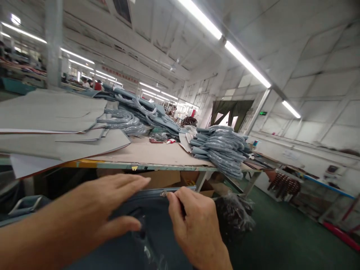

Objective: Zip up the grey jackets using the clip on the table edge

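Note:
A dark blue bag (160, 217) is in front of me, below the table's edge, with a zipper along its top. My right hand (197, 225) has thumb and forefinger pinched on the small metal zipper pull (163, 194) at that top edge. Over the bag's left side, my left hand (104, 206) is open, thumb apart from the stretched fingers, with nothing in it. Whether its fingertips touch the bag I cannot tell. A strip wrapped in clear plastic (146, 249) hangs down the bag's face between my hands. My left arm covers the bag's left part.
Beyond the bag stands a worktable (157, 152) bearing large grey-white sheets (50, 110), plastic-wrapped blue handles (123, 122) and a blue bundle (225, 146) overhanging its front edge. Cardboard boxes (163, 178) sit underneath. Clear plastic bagging (236, 212) lies at the right, beside green floor (284, 228).

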`<state>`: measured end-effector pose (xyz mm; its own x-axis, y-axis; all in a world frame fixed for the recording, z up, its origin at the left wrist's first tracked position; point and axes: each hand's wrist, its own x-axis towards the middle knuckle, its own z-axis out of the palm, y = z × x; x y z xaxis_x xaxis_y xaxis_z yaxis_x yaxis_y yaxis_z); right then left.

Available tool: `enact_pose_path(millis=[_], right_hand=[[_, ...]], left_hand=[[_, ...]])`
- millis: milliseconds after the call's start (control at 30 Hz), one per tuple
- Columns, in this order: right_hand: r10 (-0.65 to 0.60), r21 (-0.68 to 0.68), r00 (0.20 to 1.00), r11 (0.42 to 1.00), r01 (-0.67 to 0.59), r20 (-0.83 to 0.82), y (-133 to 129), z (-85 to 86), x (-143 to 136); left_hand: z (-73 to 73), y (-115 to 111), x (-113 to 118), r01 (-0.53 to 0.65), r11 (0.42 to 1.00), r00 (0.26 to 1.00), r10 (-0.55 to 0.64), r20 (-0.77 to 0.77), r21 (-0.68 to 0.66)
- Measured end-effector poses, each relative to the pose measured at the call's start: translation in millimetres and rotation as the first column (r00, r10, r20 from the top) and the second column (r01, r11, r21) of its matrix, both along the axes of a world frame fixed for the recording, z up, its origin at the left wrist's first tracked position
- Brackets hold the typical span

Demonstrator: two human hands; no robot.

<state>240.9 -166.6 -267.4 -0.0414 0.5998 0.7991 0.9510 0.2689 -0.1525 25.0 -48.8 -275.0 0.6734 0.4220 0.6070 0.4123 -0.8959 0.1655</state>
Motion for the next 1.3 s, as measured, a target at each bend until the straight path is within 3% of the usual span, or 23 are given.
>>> enact_pose_path(millis=[100, 167, 233, 300, 400, 500, 600, 700, 833, 967, 1100, 1300], right_hand=[[0.044, 0.028, 0.999, 0.999, -0.045, 0.027, 0.3, 3.5, 0.4], [0.114, 0.047, 0.993, 0.992, -0.115, 0.027, -1.8, 0.1, 11.7], [0.178, 0.096, 0.981, 0.981, -0.171, -0.073, -4.7, -9.3, 30.9], [0.147, 0.157, 0.961, 0.981, -0.112, -0.232, -6.3, -23.9, 53.0], [0.015, 0.021, 0.887, 1.0, -0.006, -0.462, -2.1, -48.7, 77.6], [0.082, -0.127, 0.757, 0.969, -0.213, -0.648, 9.3, -64.9, 82.5], [0.256, -0.04, 0.67, 0.919, -0.392, -0.697, 22.6, -68.8, 75.6], [0.354, 0.08, 0.684, 0.914, -0.398, -0.638, 32.8, -67.4, 69.5], [0.366, 0.146, 0.753, 0.927, -0.345, -0.546, 39.1, -66.9, 68.7], [0.379, 0.183, 0.792, 0.925, -0.332, -0.478, 39.2, -67.5, 69.4], [0.354, 0.163, 0.803, 0.935, -0.315, -0.479, 37.0, -68.3, 68.7], [0.285, 0.065, 0.783, 0.952, -0.301, -0.553, 32.7, -68.2, 69.3]], left_hand=[[7.0, -11.2, 52.9, 0.059, 0.993, 0.95, -0.026, -0.311, 0.098], [5.8, -11.9, 71.1, 0.079, 0.984, 0.938, -0.02, -0.347, 0.157], [0.8, -4.7, 73.0, 0.117, 0.975, 0.951, -0.056, -0.303, 0.187], [-6.0, 6.7, 65.6, 0.176, 0.966, 0.964, -0.13, -0.233, 0.188], [-16.8, 20.4, 54.8, 0.223, 0.962, 0.968, -0.201, -0.149, 0.155], [-25.7, 23.9, 54.2, 0.194, 0.974, 0.973, -0.177, -0.146, 0.113], [-31.9, 22.9, 59.0, 0.221, 0.962, 0.968, -0.196, -0.159, 0.16], [-37.1, 23.1, 62.9, 0.231, 0.945, 0.966, -0.193, -0.174, 0.234], [-39.9, 23.0, 66.1, 0.097, 0.943, 0.992, -0.065, -0.111, 0.318], [-31.1, 17.4, 69.2, 0.144, 0.918, 0.989, -0.126, -0.073, 0.369], [-21.0, 10.8, 71.6, 0.137, 0.87, 0.989, -0.146, -0.018, 0.473], [-16.5, 7.1, 71.2, 0.169, 0.871, 0.985, -0.161, -0.055, 0.461]])
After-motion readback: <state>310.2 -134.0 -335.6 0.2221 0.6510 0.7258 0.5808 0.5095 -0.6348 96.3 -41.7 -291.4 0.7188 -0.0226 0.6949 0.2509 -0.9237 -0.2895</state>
